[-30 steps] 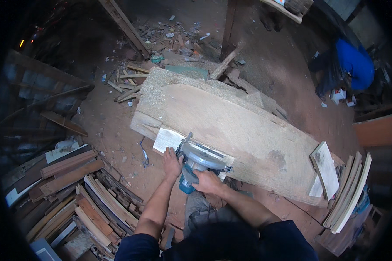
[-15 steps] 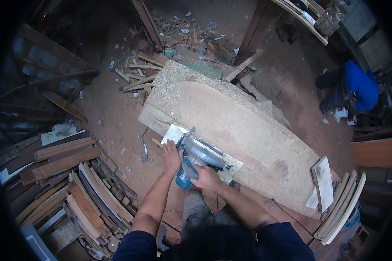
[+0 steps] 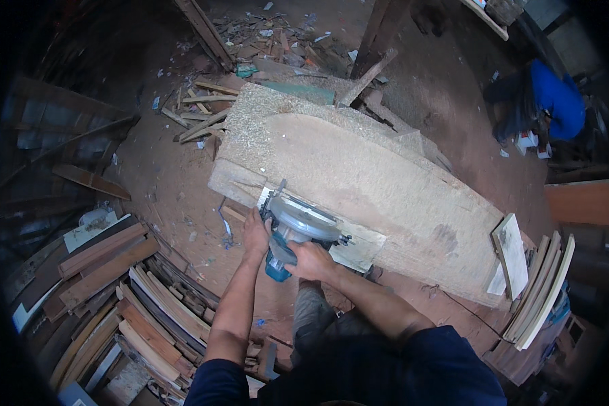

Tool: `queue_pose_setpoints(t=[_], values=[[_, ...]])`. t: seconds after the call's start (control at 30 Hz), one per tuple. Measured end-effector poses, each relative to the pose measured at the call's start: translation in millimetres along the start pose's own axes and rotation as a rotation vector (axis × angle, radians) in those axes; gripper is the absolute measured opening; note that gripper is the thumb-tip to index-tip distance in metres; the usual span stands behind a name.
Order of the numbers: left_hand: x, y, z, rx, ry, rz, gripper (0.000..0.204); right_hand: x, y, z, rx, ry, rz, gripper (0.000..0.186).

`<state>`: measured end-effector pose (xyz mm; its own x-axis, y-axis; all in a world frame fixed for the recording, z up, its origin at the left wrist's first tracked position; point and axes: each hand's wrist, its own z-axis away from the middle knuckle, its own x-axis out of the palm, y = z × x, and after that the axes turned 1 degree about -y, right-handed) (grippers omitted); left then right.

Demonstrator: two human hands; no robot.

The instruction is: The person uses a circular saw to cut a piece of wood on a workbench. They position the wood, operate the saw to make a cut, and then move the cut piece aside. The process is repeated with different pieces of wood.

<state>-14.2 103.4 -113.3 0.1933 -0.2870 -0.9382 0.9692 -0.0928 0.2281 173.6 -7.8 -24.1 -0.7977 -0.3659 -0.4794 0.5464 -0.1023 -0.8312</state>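
A teal circular saw [image 3: 304,220] with a silver blade guard lies across a thin pale board [image 3: 360,247] on the near edge of a big dusty slab. My right hand [image 3: 310,261] is wrapped round the saw's rear handle. My left hand [image 3: 254,237] rests at the saw's left end, beside the board's left tip. Its fingers point forward and its thumb lies against the saw. The fingertips are partly hard to make out. The saw's body hides the blade and the board's middle.
The large slab [image 3: 379,183] stretches from upper left to lower right. Curved wood offcuts [image 3: 162,304] are stacked at left, and more curved strips [image 3: 538,287] stand at right. Scrap wood [image 3: 206,111] litters the far floor. A person in blue [image 3: 558,101] bends over at far right.
The saw has moved left along the pale board, uncovering more of its right part. My left hand has shifted from the board's left end to against the saw. The view has also shifted slightly.
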Motion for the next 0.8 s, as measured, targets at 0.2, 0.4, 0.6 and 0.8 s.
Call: queue_pose_setpoints(t=[0.2, 0.4, 0.6, 0.8], values=[[-11.1, -3.3, -5.7, -0.009, -0.026, 0.024, 0.063, 0.8, -4.5, -7.1, -0.001, 0.013, -0.034, 0.053], [-3.7, -22.3, -21.2, 0.018, -0.045, 0.097, 0.057, 4.1, -4.3, -14.9, 0.002, 0.016, -0.04, 0.052], [-2.7, -40.9, -36.3, 0.072, -0.031, 0.135, 0.056, 7.9, -5.9, -25.9, 0.001, 0.008, -0.03, 0.053], [-3.2, -50.7, -43.7, 0.102, -0.034, 0.1, 0.055, 12.1, -5.9, -31.3, -0.034, 0.051, -0.028, 0.051]])
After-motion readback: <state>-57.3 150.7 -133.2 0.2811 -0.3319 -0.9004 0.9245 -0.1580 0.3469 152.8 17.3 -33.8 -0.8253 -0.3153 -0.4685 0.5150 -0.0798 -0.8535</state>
